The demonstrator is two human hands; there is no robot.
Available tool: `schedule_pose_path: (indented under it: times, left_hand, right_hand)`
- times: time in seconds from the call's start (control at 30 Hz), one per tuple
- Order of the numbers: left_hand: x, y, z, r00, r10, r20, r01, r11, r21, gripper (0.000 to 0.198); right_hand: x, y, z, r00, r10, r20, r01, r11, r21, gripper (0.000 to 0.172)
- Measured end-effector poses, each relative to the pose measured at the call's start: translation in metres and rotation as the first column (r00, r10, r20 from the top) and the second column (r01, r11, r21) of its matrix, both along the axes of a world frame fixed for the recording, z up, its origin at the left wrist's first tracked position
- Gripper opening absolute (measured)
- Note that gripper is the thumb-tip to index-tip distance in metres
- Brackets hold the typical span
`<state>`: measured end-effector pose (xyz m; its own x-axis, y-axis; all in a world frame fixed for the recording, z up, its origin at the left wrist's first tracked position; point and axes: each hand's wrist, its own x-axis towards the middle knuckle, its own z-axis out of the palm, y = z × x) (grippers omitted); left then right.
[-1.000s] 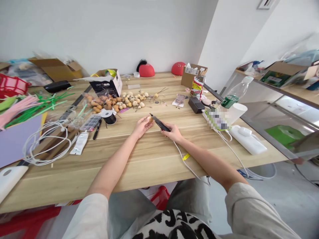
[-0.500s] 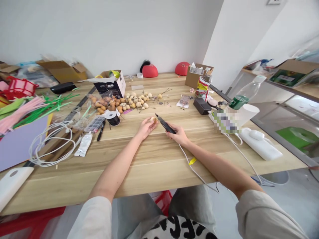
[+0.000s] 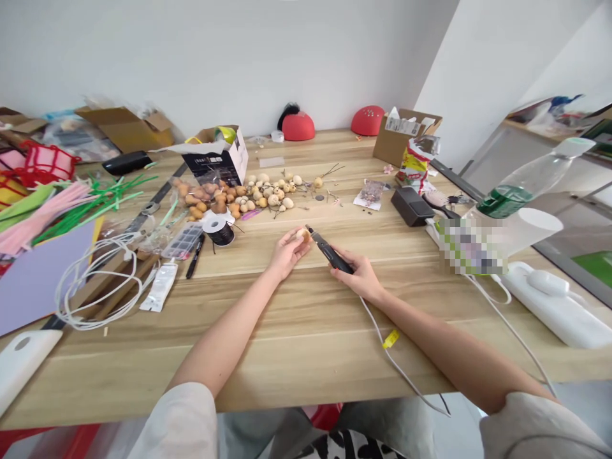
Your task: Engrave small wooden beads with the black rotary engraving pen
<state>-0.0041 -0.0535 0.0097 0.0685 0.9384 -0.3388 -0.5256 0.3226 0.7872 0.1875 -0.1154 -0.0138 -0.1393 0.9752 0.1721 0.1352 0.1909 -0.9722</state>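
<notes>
Between the fingertips of my left hand (image 3: 287,254) is a small round tan piece (image 3: 303,234), partly hidden by the fingers. My right hand (image 3: 357,273) is wrapped round a black pen-shaped tool (image 3: 329,252), its tip pointing up and left. The tip is at the right edge of the round piece; whether they touch is too small to tell. A white cord (image 3: 382,338) with a yellow tag (image 3: 391,338) runs from the tool toward the table's front edge. Beyond my hands lies a heap of small pale and brown round pieces (image 3: 273,200), some with dark stems.
At left are a black wire spool (image 3: 219,231), a marker (image 3: 195,257), a white tube (image 3: 159,287) and a coiled white cable (image 3: 71,312). To the right stand a black box (image 3: 411,206), a bottle (image 3: 535,175) and a white power strip (image 3: 557,305). Red domes (image 3: 298,127) sit behind.
The tool tip has come closer to the round piece in my left hand. The view has shifted, so the things at right appear further right and larger.
</notes>
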Motion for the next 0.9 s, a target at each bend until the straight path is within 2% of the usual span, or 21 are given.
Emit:
schedule_pose_path:
  times: [0.23,0.53,0.67,0.9]
  left_hand:
    - [-0.001,0.004,-0.001,1.0,-0.015,0.002,0.015,0.999,-0.046,0.027]
    - [-0.005,0.004,-0.006,1.0,-0.019,-0.009,0.019,0.997,-0.07,0.026]
    - [-0.008,-0.001,-0.009,1.0,-0.029,-0.011,0.028,0.996,-0.086,0.029]
    - [-0.016,-0.005,-0.001,0.995,-0.093,0.042,0.099,0.977,-0.186,0.037]
  right_hand:
    - [0.003,-0.002,-0.005,1.0,0.009,0.023,-0.009,1.0,0.012,0.061]
    - [0.004,-0.007,0.003,0.999,-0.026,0.034,0.026,1.0,-0.007,0.058]
    - [0.007,-0.012,0.003,0.998,-0.003,0.061,0.005,0.999,-0.045,0.056]
    - [0.013,-0.013,0.004,0.999,0.002,0.035,0.0,0.998,-0.066,0.053]
